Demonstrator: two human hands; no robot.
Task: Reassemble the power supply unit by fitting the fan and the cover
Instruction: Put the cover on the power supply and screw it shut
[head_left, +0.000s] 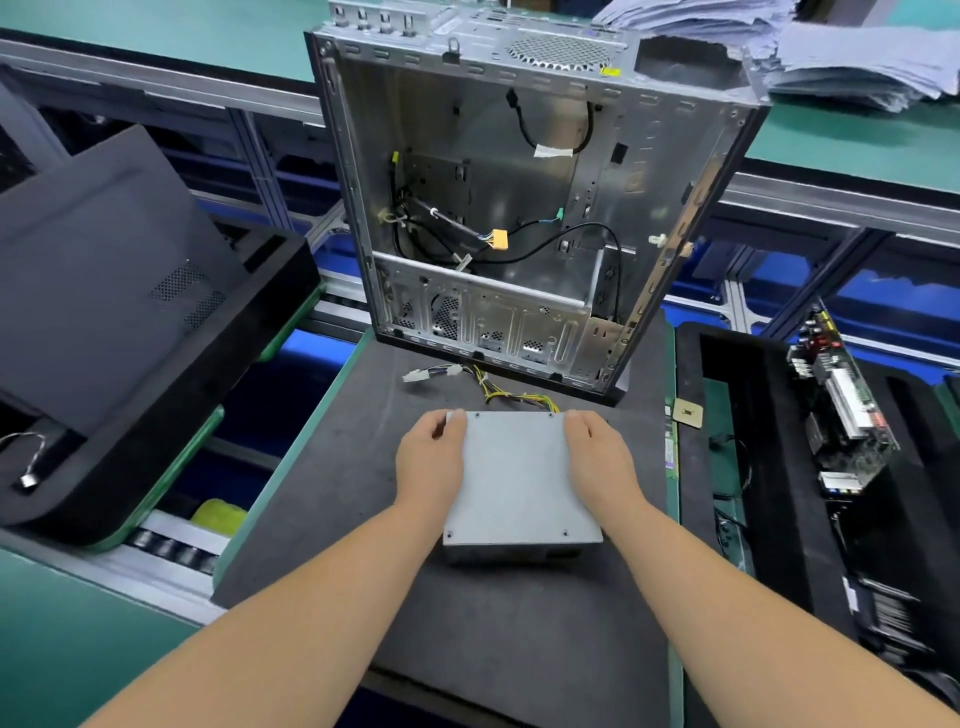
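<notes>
Nearest me, at six o'clock on the dark mat of the desk (322, 519), sits the power supply unit (519, 478), a grey sheet-metal box with its cover already lying flat on top. My left hand (428, 457) rests along its nine o'clock edge and my right hand (602, 457) along its three o'clock edge, fingers (457, 418) reaching to the far corners and curling just over the rim, so both hands grip the box by its sides. I judge it stiff and fairly heavy for its size, with smooth, slightly slippery panels and thin edges that could bite; holding low on the two side walls, palms pressed in, seems the safest purchase. The small screw holes at the cover's corners look empty, though they are too small for me to be sure.

Beyond it, at twelve o'clock, its yellow and black wire bundle (514, 397) trails out to white plugs; I would not lift by that. Farther still stands the open computer case (519, 208), and at three o'clock a circuit board (841, 415) lies in a black tray.
</notes>
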